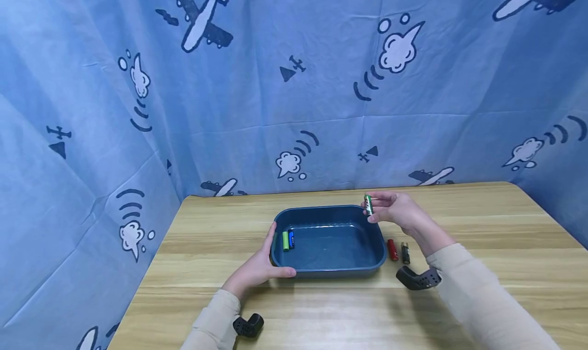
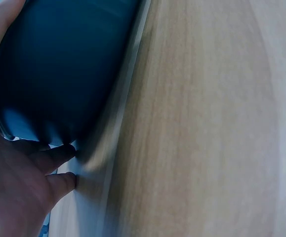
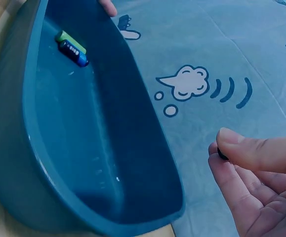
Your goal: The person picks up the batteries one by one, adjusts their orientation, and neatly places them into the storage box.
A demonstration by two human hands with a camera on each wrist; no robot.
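Note:
My left hand (image 1: 255, 269) spans the left end of a dark blue plastic bin (image 1: 328, 273). Its thumb lies along the front rim and a finger reaches up the left side; other fingertips touch the outer wall in the left wrist view. Above the bin's far right corner, my right hand (image 1: 399, 213) pinches a green battery (image 1: 368, 205), tilted near upright, between thumb and fingers. Only the battery's dark end (image 3: 222, 155) shows in the right wrist view. Inside the bin at the left, a light green battery (image 1: 286, 241) and a blue battery (image 1: 291, 239) lie side by side.
Right of the bin, a red battery (image 1: 392, 250) and a black battery (image 1: 405, 253) lie on the wooden table (image 1: 321, 314), below my right forearm. A blue printed curtain (image 1: 257, 100) hangs behind the table and at its sides. Each wrist wears a black bracket (image 1: 248, 325).

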